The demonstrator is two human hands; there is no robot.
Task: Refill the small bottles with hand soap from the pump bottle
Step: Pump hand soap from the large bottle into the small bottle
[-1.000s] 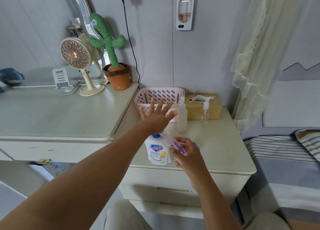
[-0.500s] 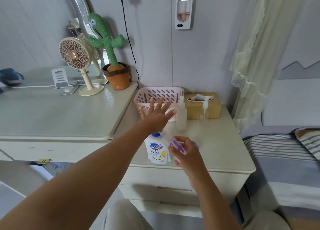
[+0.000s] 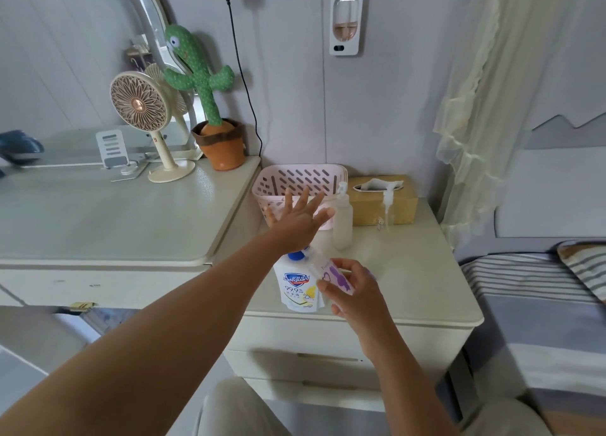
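Purple-printed small bottle (image 3: 332, 273) pinched in the right hand (image 3: 357, 294), tilted to the spout of the pump bottle (image 3: 296, 289) on the nightstand (image 3: 410, 271) — left hand (image 3: 296, 225) splayed flat over its pump (filling step, I reckon) — next up: slow presses, mouth lined up.

The back of the cream bedside counter (image 3: 410, 271) is crowded. A pink slotted plastic basket (image 3: 295, 176) sits at the left, with a frosted white pump bottle (image 3: 342, 219) just beside it. Next comes a small clear pump bottle (image 3: 388, 206), in front of a tan tissue box (image 3: 403, 206).

At the front left stands a white hand-soap bottle with a blue cap (image 3: 296, 288). The left hand (image 3: 295, 222), fingers spread, is over its top. The right hand (image 3: 354, 288) holds a small clear bottle with purple print (image 3: 331, 275) just beside it.

Bare surface lies open to the right, up to the counter's edge. The taller cream desk counter (image 3: 98, 225) on the left has a wide bare front. A beige fan (image 3: 137, 104) and a green plush cactus in an orange pot (image 3: 196, 74) stand at its back.
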